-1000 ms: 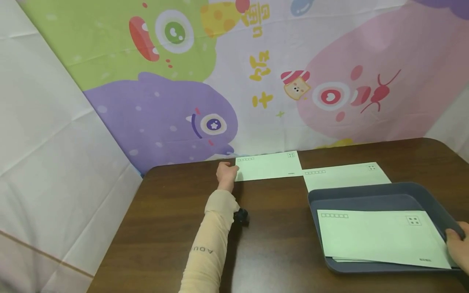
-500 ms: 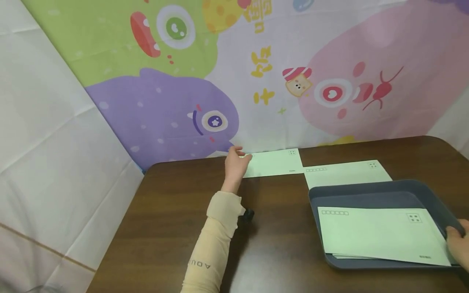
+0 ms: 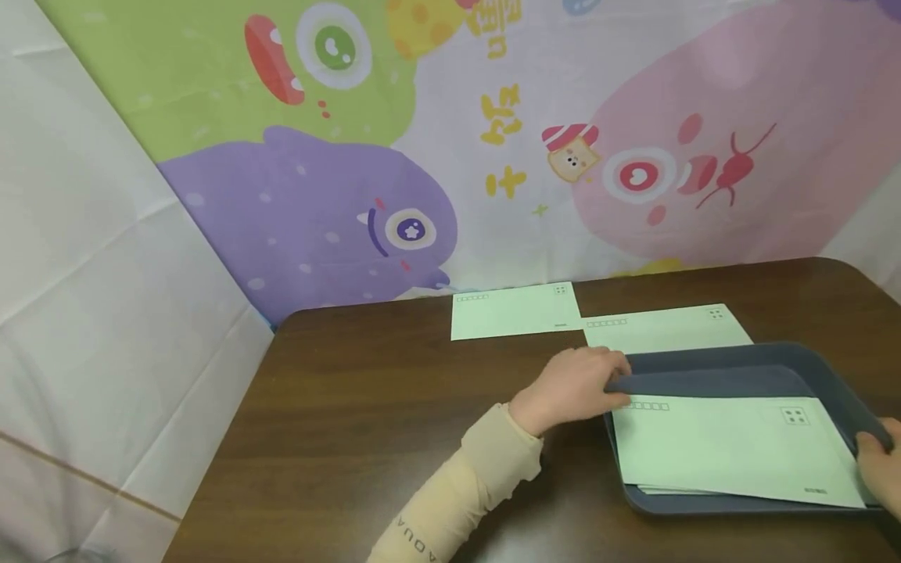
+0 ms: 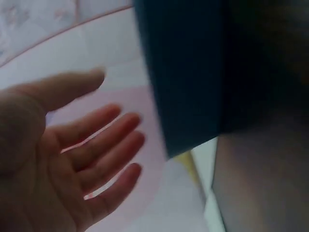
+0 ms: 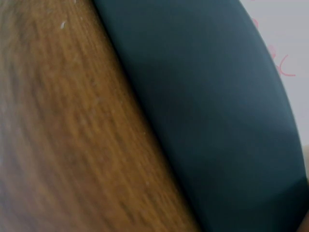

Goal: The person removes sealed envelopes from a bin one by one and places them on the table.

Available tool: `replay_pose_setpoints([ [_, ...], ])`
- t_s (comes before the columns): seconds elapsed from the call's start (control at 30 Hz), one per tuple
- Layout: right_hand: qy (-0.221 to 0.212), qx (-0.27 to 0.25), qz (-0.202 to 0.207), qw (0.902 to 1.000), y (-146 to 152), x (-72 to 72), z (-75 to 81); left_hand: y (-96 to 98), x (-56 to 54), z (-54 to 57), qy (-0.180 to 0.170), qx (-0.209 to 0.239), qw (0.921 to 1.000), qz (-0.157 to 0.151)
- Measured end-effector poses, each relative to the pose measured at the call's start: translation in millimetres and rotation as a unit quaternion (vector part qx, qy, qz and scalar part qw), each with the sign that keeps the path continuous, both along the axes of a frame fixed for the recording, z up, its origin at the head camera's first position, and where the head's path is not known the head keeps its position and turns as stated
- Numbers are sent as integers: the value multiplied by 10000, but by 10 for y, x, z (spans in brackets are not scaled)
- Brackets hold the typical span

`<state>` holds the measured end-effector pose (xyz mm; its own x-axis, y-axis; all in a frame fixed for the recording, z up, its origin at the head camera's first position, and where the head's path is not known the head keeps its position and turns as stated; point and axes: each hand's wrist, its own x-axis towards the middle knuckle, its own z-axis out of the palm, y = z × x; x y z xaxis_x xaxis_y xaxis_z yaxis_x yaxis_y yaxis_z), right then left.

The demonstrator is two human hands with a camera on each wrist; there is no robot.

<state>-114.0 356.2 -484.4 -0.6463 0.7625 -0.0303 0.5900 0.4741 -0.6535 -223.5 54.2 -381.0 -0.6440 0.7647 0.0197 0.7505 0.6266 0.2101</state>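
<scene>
Across the brown wooden bench [image 3: 352, 375], a pale-green paper envelope [image 3: 516, 313] and a second envelope [image 3: 669, 328] already lie at the far side, an envelope stack [image 3: 732, 446] remains in the near-right grey plastic tray [image 3: 718, 381], the right hand [image 3: 881, 473] grips its rim, and the left hand's [image 3: 572, 383] fingers [image 4: 106, 137] extend loosely at its left rim.

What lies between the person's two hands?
In the head view, the gray tray with green envelopes in it lies between the left hand and right hand.

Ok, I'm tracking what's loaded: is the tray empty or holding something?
Holding something: an envelope lies in the tray, and paper edges show beneath its near side. How many, I cannot tell.
</scene>
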Motion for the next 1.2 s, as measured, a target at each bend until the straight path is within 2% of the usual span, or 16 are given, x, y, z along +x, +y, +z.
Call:
replay_pose_setpoints([
  [0.07, -24, -16, -54, 10000, 0, -4, -12, 67, 52, -98, 267, -658, 9973, -185],
  [0.2, -54, 36, -228, 9997, 8, -17, -43, 144, 128, -258, 527, -1417, 9885, -78],
  [0.33, -38, 109, -393, 9992, 16, -32, -67, 189, 160, -321, 586, -1716, 9833, 133],
  [0.57, 72, 180, -538, 9984, 25, -20, -86, 280, 218, -288, 607, -2117, 9748, 352],
  [0.7, -308, 254, -490, 9980, 44, -17, -69, 320, 239, -282, 776, -2146, 9726, 453],
  [0.77, -336, 271, -442, 9981, 50, -19, -61, 325, 236, -292, 896, -2091, 9725, 505],
  [1.03, -226, 189, -474, 9984, 30, -41, -46, 307, 224, -331, 1319, -1461, 9791, 500],
  [1.2, 187, 150, -593, 9980, 14, -58, -85, 286, 240, -315, 1168, -1179, 9850, 467],
])
